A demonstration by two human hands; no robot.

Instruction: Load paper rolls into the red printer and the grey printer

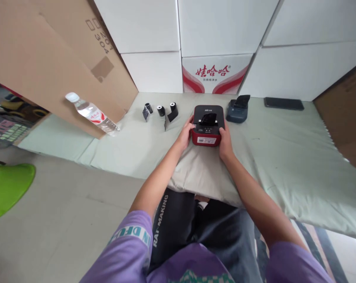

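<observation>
A black-topped label printer [207,129] with red sides rests on the cloth-covered table, a glossy black strip [209,119] sticking up from its slot. Its left side is gripped by my left hand [185,134], thumb near the top edge. My right hand [226,140] holds the opposite side, thumb on the front right corner. Fingers on the far sides are partly hidden. Just right of it stands a smaller dark blue printer [237,113], also with a black strip [242,101]. To the left sit three small black rolls [160,110], with loose ends trailing.
A water bottle [92,114] leans at the left by a cardboard box [56,59]. A dark phone [284,103] lies at the back right. White boxes [216,27] line the back of the table [284,165]. A green object [9,188] is at the far left.
</observation>
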